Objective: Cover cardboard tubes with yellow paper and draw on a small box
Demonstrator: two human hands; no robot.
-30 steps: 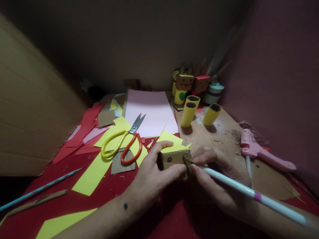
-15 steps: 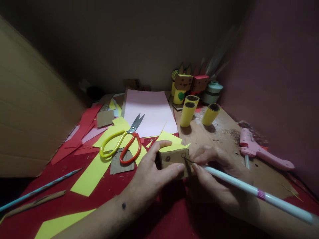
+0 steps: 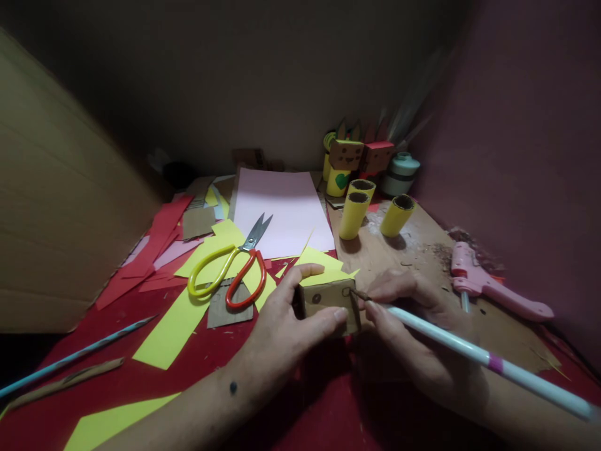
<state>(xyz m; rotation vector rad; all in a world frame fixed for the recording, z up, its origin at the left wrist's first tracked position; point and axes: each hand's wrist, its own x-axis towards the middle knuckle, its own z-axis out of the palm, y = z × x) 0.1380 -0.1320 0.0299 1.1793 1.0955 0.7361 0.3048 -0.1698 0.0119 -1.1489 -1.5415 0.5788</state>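
My left hand (image 3: 293, 316) grips a small cardboard box (image 3: 328, 307) with a yellow top, thumb across its front and fingers behind. On the box's front is a drawn ring with a dot on the left and a plain ring on the right. Closed round a long white pen (image 3: 441, 335) with a purple band, my right hand (image 3: 408, 313) holds its dark tip at the right-hand ring. Left of my hands lie scissors (image 3: 241, 266) with one yellow and one red handle, resting over yellow paper strips (image 3: 171, 332) and a cardboard scrap (image 3: 230, 307).
Pink paper (image 3: 284, 210) lies ahead. Yellow tubes (image 3: 354, 216) stand on a board, with animal figures (image 3: 345, 156) and a lidded jar (image 3: 401, 175) behind. At right rests a pink glue gun (image 3: 493, 288). Red paper scraps (image 3: 154, 241) and a blue stick (image 3: 79, 357) are at left.
The pen tip has moved slightly up along the right-hand ring, and my right hand has shifted a little with it. My left hand and the box stay put.
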